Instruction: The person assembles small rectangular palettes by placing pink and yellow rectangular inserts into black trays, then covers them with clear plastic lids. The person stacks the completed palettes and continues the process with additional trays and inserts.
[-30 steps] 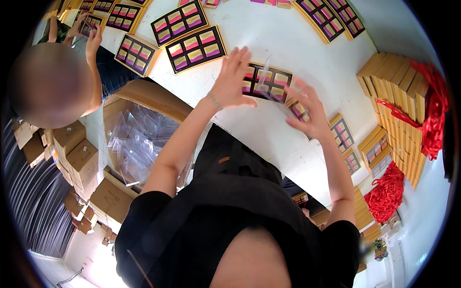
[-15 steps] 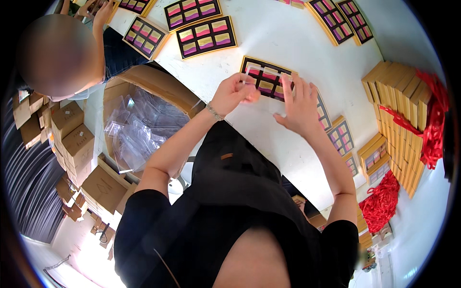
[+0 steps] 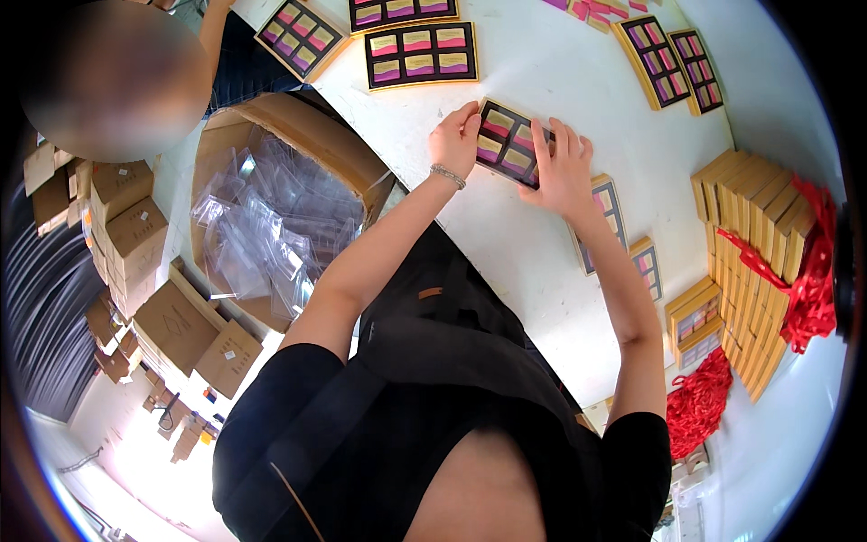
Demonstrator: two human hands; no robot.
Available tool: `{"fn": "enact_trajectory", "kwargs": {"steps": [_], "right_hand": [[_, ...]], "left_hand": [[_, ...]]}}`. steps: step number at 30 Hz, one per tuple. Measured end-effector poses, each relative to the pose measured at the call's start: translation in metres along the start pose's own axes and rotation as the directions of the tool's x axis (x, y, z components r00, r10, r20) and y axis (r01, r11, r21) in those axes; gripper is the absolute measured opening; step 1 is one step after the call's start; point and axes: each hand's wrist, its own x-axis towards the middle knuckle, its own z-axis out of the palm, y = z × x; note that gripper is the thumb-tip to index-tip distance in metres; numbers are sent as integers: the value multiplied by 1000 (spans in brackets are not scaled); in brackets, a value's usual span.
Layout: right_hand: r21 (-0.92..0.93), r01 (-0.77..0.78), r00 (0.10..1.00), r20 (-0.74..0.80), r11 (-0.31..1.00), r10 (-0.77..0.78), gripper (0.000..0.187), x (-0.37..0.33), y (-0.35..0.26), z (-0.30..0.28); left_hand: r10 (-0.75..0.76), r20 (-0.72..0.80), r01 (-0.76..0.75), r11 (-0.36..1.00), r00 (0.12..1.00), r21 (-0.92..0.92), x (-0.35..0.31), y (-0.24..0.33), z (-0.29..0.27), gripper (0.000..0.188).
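A shallow gold-edged gift box (image 3: 508, 135) lies slanted on the white table, with pink and purple packets in its black compartments. At its left end, my left hand (image 3: 454, 143) closes on the edge, fingertips along the far corner and thumb against the side. Over the right end, my right hand (image 3: 564, 172) grips the box, with the thumb at its near edge and the fingers across the top. That hand hides the right-hand packets. Whether the clear plastic cover lies over the packets is hard to make out.
Filled boxes (image 3: 422, 56) stand far left, with more boxes (image 3: 652, 61) far right. Clear-covered boxes (image 3: 608, 212) lie by my right forearm. Stacked gold boxes (image 3: 745, 262) and red ribbons (image 3: 700, 402) are at right. A carton (image 3: 366, 163) of clear covers stands left; a person (image 3: 117, 81) is beyond.
The clear plastic cover held above the box has come down and no longer shows apart from it. Both hands now hold the box's ends. The view has shifted slightly.
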Motion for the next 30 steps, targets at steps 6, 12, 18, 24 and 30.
{"fn": "enact_trajectory", "kwargs": {"steps": [6,12,18,24,30], "right_hand": [[-72,-28,998,53,997,32,99,2,-11,7],[-140,41,999,-19,989,-44,86,-3,-33,24],[-219,26,1000,21,975,-22,86,0,-50,23],[-282,79,996,-14,956,-87,87,0,-44,23],[-243,103,991,-59,964,-121,89,-8,-42,22]], "left_hand": [[42,-45,-43,999,998,-33,0,-8,1,26],[302,-150,-304,953,941,7,-8,-29,16,27],[256,-172,-255,967,951,26,-11,-25,15,25],[29,29,-27,998,999,-56,-18,-24,-9,32],[178,-4,-178,982,984,-66,-24,-30,-5,35]]}}
